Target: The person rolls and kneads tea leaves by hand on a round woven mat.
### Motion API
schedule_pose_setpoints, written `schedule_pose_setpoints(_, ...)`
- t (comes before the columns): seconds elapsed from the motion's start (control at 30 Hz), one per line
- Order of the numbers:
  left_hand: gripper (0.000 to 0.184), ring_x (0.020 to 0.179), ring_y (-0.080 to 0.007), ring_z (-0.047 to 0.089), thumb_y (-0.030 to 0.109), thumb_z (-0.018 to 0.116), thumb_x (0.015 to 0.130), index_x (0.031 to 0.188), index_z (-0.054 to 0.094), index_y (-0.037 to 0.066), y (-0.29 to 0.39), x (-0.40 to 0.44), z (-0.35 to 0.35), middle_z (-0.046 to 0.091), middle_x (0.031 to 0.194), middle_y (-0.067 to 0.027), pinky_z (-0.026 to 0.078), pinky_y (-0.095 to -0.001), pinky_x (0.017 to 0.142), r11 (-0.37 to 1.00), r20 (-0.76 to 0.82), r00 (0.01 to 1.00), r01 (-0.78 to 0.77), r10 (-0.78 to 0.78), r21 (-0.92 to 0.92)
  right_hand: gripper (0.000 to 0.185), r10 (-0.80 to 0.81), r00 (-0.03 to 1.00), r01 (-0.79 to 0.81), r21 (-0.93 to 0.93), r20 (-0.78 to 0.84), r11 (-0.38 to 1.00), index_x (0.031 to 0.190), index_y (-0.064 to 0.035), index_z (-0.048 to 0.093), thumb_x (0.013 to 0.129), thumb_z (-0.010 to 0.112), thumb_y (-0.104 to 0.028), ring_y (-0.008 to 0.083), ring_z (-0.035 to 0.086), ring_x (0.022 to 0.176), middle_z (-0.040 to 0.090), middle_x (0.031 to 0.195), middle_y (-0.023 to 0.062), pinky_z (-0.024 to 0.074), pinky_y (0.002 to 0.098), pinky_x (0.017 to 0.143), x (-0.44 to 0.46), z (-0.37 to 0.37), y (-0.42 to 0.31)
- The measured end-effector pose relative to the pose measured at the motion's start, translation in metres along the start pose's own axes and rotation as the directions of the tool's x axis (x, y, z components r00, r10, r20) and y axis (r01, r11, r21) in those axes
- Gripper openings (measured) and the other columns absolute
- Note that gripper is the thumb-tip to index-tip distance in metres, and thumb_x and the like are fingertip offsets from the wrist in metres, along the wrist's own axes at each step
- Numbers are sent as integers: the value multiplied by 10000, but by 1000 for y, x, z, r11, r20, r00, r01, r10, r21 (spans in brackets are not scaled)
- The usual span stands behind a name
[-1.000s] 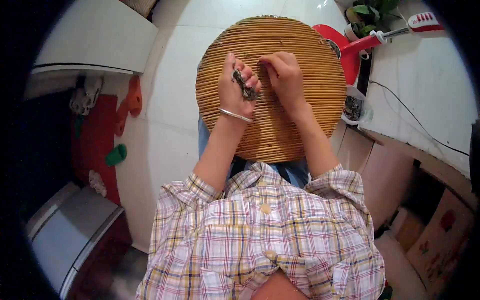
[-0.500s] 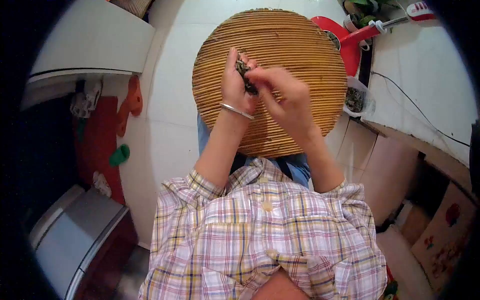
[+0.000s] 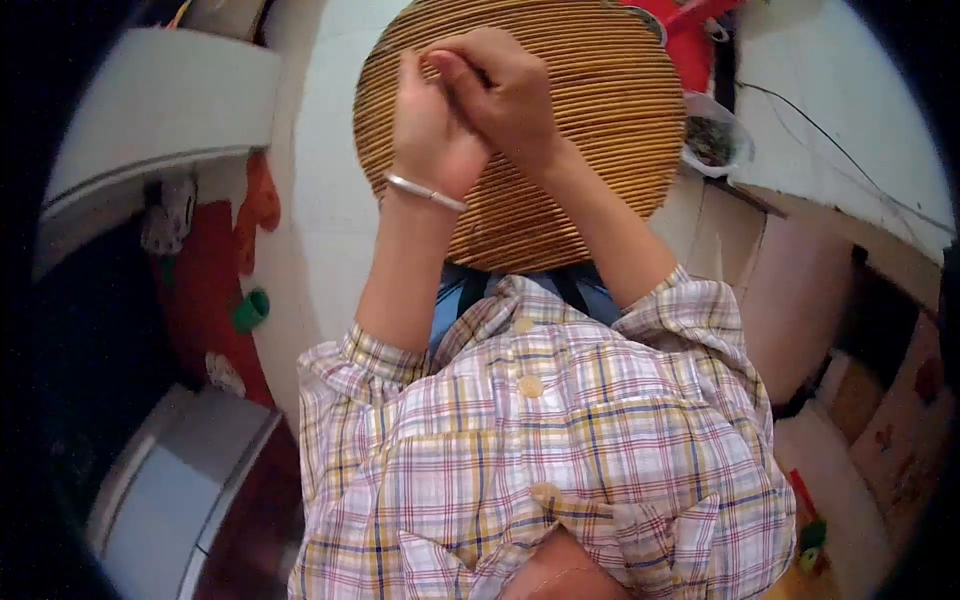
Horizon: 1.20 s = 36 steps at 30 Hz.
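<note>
My left hand (image 3: 432, 130), with a silver bangle at its wrist, is raised over a round ribbed board (image 3: 620, 130) that looks like bamboo or cane. Curled over its palm is my right hand (image 3: 500, 95), so the two are pressed together, closed. Dark dried leaves lay in the left palm a moment ago; now the hands cover that spot and the leaves do not show.
A clear tub (image 3: 715, 140) of dark leafy bits stands right of the round board. Beyond it is a red object (image 3: 690, 45), partly out of frame. At left, orange slippers (image 3: 262, 195) and a green cup-like thing (image 3: 250, 311) lie near a cabinet (image 3: 190, 90).
My right hand has gone from pinching at the leaves in my left palm to closing over it, hiding them. Both hands have moved up and left in view, and the camera has tilted.
</note>
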State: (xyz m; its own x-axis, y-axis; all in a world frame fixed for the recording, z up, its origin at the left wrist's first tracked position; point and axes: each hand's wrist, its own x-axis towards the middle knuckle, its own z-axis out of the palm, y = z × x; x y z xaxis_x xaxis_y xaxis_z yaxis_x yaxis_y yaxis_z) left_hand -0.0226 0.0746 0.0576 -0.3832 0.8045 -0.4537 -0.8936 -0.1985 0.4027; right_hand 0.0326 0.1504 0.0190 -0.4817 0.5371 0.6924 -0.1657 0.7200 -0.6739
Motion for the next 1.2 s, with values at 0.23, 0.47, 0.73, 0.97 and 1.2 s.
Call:
schedule_pose_setpoints(0.23, 547, 1258, -314, 493, 383, 308, 1028, 1321, 453, -56, -17, 10, -8, 497, 1367, -197, 392, -418, 1098, 997, 62, 996, 71, -71, -10, 147, 300, 954, -299, 109, 12, 948, 926, -25, 658, 884, 607, -156, 327, 656, 753, 667, 834, 150, 518, 388, 680, -13, -11, -35)
schedule_pose_setpoints(0.47, 505, 1308, -319, 450, 301, 276, 1046, 1391, 397, -47, -31, 17, -29, 462, 1408, -205, 353, -392, 1128, 995, 197, 976, -83, 93, -58, 231, 269, 958, -271, 0, -95, 963, 1094, -7, 631, 911, 503, -68, 315, 579, 1092, 629, 1106, 162, 428, 401, 983, -22, -10, -47)
schedule_pose_setpoints(0.73, 468, 1281, -232, 472, 343, 297, 1045, 1385, 425, 48, -42, -1, 0, 491, 1393, -109, 391, -379, 1075, 954, -133, 970, -166, 204, 250, 406, 380, 925, -380, -51, 1, 924, 1252, 49, 545, 916, 505, -176, 421, 394, 1328, 483, 1366, 248, 257, 467, 1140, -28, -6, -16)
schedule_pose_setpoints(0.97, 549, 1394, -252, 323, 351, 247, 1059, 1489, 268, 11, -46, 19, -44, 334, 1514, -145, 224, -377, 1173, 925, 307, 904, -351, 296, 143, 447, 465, 883, -469, 112, 62, 876, 1294, 48, 527, 931, 465, -205, 383, 381, 1357, 465, 1395, 256, 268, 441, 1145, -28, -16, -50)
schedule_pose_setpoints(1.2, 529, 1371, -231, 364, 337, 264, 1054, 1477, 312, 24, -48, -2, -2, 368, 1498, -135, 276, -361, 1147, 974, -5, 986, -165, 168, 153, 440, 562, 825, -564, 167, 62, 809, 1303, 23, 534, 942, 477, -221, 390, 338, 1385, 434, 1428, 249, 249, 435, 1155, -13, -28, -43)
